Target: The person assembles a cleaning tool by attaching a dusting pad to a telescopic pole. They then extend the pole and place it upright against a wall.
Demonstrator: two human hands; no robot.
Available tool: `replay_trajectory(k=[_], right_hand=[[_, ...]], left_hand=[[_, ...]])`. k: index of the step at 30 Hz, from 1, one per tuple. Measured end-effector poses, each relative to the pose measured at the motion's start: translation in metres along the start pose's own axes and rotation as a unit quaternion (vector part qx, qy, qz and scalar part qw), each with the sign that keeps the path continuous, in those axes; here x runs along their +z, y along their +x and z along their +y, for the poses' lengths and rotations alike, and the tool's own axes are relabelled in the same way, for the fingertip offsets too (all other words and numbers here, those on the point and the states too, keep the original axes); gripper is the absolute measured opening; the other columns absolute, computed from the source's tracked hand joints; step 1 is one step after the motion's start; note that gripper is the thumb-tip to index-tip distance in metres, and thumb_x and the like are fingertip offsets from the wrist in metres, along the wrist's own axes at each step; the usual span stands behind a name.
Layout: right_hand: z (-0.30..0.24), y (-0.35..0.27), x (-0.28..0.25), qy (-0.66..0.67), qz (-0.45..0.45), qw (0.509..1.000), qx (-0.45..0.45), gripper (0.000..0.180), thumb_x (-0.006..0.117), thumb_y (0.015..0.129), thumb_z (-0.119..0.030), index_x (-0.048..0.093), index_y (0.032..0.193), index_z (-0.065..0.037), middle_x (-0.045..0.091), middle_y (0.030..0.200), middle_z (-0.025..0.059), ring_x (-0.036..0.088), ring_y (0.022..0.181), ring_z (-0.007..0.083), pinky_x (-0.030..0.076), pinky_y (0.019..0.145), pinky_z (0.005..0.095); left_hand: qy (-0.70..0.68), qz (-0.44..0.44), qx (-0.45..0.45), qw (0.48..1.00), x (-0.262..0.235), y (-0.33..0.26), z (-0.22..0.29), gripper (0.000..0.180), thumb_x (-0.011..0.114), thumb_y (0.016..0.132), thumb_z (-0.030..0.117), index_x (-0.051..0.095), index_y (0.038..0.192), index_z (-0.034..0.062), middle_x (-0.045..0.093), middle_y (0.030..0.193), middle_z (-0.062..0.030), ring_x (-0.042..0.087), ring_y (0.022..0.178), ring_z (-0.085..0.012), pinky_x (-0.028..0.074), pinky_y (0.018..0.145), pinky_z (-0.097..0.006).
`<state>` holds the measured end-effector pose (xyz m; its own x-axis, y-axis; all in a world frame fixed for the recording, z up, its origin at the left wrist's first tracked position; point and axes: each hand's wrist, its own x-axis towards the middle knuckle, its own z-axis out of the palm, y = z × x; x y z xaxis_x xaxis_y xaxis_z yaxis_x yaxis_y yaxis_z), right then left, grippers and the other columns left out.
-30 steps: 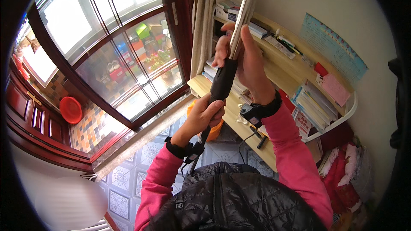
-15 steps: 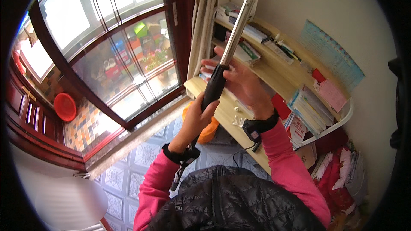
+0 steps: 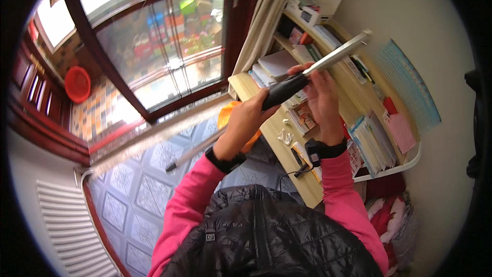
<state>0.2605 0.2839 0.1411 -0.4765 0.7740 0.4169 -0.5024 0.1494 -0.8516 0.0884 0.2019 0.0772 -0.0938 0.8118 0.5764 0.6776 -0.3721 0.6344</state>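
Note:
I hold a long pole [image 3: 287,91] slanting up to the right, with a black grip sleeve and a shiny metal upper length [image 3: 338,55]. My left hand [image 3: 248,120] is wrapped round the lower part of the black sleeve. Where the sleeve meets the metal, my right hand [image 3: 324,100] closes on it, its fingertips showing on the far side. The pole's thinner lower length [image 3: 197,149] emerges behind my left wrist and ends in a dark tip over the floor. Bands with small devices are on both wrists.
A pale wooden desk [image 3: 248,86] with shelves of books, boxes and papers stands ahead and right. The glass sliding door [image 3: 164,46] is at the left, a red basin [image 3: 78,84] beyond it. A white radiator [image 3: 72,225] stands lower left; an orange thing [image 3: 224,115] lies beneath the desk.
The pole has tipped rightward from a steep slant, its metal end now lower and over the shelves. Both hands stay on it, and its lower length has come into view. The head view has shifted.

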Motion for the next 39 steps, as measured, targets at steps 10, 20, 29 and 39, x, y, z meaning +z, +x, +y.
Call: replay_trajectory(k=[10, 20, 29, 39], right_hand=[[0.000, 0.002, -0.031, 0.013, 0.074, 0.995, -0.071, 0.026, 0.058, 0.093, -0.021, 0.059, 0.109, -0.001, 0.059, 0.115, 0.0115, 0.060, 0.102, 0.0178, 0.047, 0.097, 0.0362], [-0.055, 0.014, -0.085, 0.002, 0.141, 0.978, -0.153, 0.033, 0.055, 0.095, -0.034, 0.055, 0.104, -0.003, 0.061, 0.101, 0.0103, 0.060, 0.087, 0.0192, 0.052, 0.083, 0.0342], [-0.086, 0.007, -0.166, -0.018, 0.209, 0.959, -0.192, 0.030, 0.049, 0.098, -0.027, 0.053, 0.108, 0.000, 0.062, 0.101, 0.0120, 0.056, 0.087, 0.0199, 0.047, 0.079, 0.0330], [-0.079, -0.009, -0.205, -0.038, 0.215, 0.962, -0.165, 0.031, 0.049, 0.098, -0.028, 0.053, 0.109, 0.001, 0.063, 0.100, 0.0122, 0.059, 0.088, 0.0200, 0.048, 0.081, 0.0326]], left_hand=[[0.008, -0.043, -0.019, 0.999, 0.013, -0.013, -0.014, 0.031, 0.066, 0.084, 0.031, 0.052, 0.098, 0.0082, 0.061, 0.070, -0.0177, 0.062, 0.067, -0.0369, 0.047, 0.055, -0.044], [0.007, -0.079, 0.017, 0.997, 0.030, -0.034, -0.013, 0.036, 0.061, 0.087, 0.038, 0.049, 0.103, 0.0085, 0.061, 0.066, -0.0182, 0.062, 0.062, -0.0367, 0.048, 0.052, -0.044], [-0.005, -0.180, -0.063, 0.982, 0.030, -0.083, -0.044, 0.035, 0.068, 0.082, 0.030, 0.053, 0.104, 0.0073, 0.062, 0.076, -0.0192, 0.062, 0.071, -0.0387, 0.048, 0.059, -0.044], [-0.010, -0.201, -0.081, 0.976, 0.024, -0.120, -0.065, 0.039, 0.068, 0.081, 0.028, 0.052, 0.112, 0.0107, 0.065, 0.083, -0.0168, 0.064, 0.073, -0.0352, 0.051, 0.059, -0.042]])
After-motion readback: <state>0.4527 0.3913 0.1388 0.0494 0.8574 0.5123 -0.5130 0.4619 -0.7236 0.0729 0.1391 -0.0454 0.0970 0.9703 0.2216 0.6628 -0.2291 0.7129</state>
